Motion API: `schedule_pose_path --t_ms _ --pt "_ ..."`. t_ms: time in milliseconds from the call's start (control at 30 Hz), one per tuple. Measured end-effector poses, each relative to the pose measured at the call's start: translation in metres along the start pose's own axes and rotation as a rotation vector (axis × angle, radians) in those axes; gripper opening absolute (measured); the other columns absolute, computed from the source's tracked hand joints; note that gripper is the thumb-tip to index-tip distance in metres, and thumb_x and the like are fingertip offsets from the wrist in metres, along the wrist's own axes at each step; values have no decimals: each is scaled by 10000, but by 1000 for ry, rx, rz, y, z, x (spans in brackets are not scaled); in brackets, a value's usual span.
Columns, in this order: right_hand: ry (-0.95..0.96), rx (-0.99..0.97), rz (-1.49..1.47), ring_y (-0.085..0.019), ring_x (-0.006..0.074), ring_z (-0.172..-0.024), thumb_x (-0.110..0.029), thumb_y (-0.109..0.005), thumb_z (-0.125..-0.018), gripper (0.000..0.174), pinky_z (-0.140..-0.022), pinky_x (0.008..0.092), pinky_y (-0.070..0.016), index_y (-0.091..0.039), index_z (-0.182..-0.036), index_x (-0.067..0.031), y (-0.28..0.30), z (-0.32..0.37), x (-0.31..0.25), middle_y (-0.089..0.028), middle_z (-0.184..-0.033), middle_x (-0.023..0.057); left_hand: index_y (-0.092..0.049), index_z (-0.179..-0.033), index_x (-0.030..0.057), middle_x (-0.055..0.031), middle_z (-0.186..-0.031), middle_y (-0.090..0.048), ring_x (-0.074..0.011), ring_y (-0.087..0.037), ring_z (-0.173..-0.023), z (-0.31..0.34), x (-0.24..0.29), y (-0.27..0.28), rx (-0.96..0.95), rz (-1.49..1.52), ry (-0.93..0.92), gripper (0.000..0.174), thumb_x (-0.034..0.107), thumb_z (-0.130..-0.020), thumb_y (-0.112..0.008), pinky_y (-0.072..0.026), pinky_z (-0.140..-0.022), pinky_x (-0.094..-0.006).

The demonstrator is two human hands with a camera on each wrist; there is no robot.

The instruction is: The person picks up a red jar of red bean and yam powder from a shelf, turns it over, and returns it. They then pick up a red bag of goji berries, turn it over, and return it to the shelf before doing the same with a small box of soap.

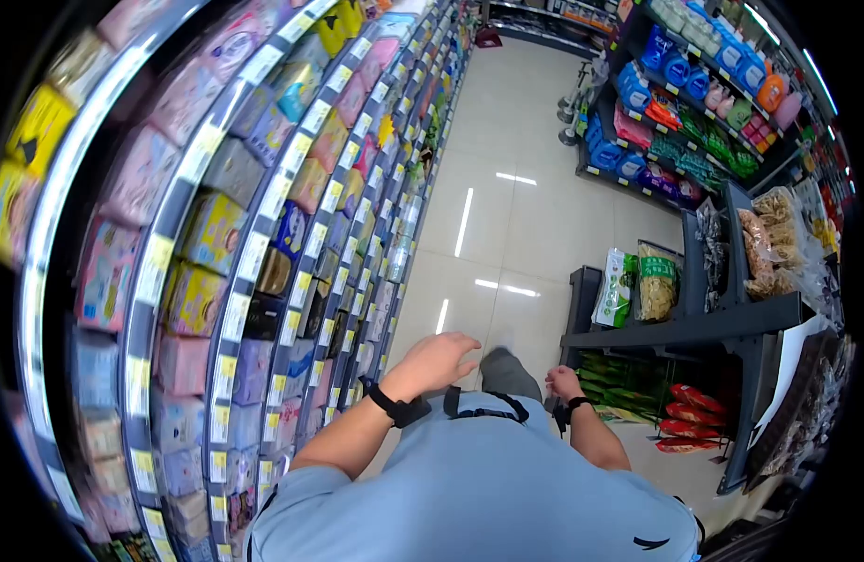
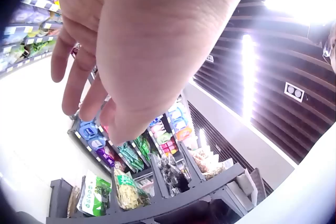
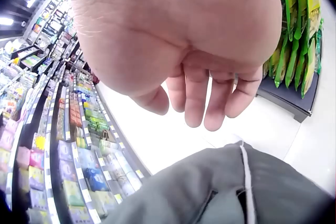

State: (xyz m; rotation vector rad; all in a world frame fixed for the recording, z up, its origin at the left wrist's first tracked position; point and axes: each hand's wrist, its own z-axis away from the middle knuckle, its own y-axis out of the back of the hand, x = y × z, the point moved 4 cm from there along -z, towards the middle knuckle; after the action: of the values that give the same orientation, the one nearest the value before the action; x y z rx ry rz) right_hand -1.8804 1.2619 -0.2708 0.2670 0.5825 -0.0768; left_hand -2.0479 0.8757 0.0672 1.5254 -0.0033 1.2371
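My left hand point(image 1: 437, 362) hangs in front of the blue shirt, its fingers loosely bent and nothing in them. In the left wrist view the palm of that left hand point(image 2: 142, 40) fills the top, fingers pointing down and apart. My right hand point(image 1: 564, 382) is low at the other side, near the grey trouser leg point(image 1: 512, 375). Seen from the right wrist, the right hand point(image 3: 184, 40) has relaxed, slightly curled fingers with pale floor showing between them. Neither hand touches any goods. Nearest the left hand are the packs on the long shelf point(image 1: 305, 309).
Shelves of packaged goods line the left side. On the right stands a dark rack point(image 1: 694, 323) with a green-and-white bag point(image 1: 617, 288), red packets point(image 1: 692, 412) and green packets point(image 1: 619, 379). Farther on are shelves of blue bottles point(image 1: 676, 67). A tiled floor point(image 1: 488, 178) runs between.
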Motion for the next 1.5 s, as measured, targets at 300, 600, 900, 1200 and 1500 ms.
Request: schedule_pose_path --t_ms 300,600,900,1200,1500 --pt "-72 -9 -67 -664 155 -702 -165 -626 -957 146 -548 296 -467 -638 -1076 -80 29 -97 -84 -696 -910 60 -695 -1245 35 -177 -1235 -713 -380 -662 -1162 -149 -16 21 -97 48 48 375 264 -949 -693 -526 -1019 -468" --pt "61 -92 209 -682 167 -708 -196 -606 -947 194 -575 303 -505 -696 -1038 -50 82 -259 -258 -719 -886 70 -690 -1247 26 -187 -1271 -693 -397 -633 -1212 -312 -87 114 81 -46 155 398 262 -928 -718 -515 -1050 -456" --pt "214 -149 209 -695 181 -737 -164 -636 -934 195 -655 321 -568 -691 -1003 10 59 -359 -475 -728 -868 94 -632 -1352 2 -204 -1416 -618 -399 -566 -1332 -410 -165 196 463 7 339 506 219 -910 -749 -458 -1134 -445" --pt "505 -58 625 -748 339 -984 -231 -683 -890 318 -895 409 -587 -744 -1113 -13 -10 -428 -656 -775 -1021 193 -470 -1488 -65 -286 -1551 -470 -441 -456 -1441 -554 -326 305 569 -71 400 733 208 -871 -759 -396 -1201 -475" --pt "1149 -247 1007 -569 394 -1295 -221 -701 -874 540 -1099 466 -468 -587 -1345 18 -168 -424 -960 -609 -1386 229 -627 -1356 -2 -246 -1377 -638 -412 -591 -1303 -654 -391 402 491 94 506 522 237 -906 -739 -470 -1120 -455"
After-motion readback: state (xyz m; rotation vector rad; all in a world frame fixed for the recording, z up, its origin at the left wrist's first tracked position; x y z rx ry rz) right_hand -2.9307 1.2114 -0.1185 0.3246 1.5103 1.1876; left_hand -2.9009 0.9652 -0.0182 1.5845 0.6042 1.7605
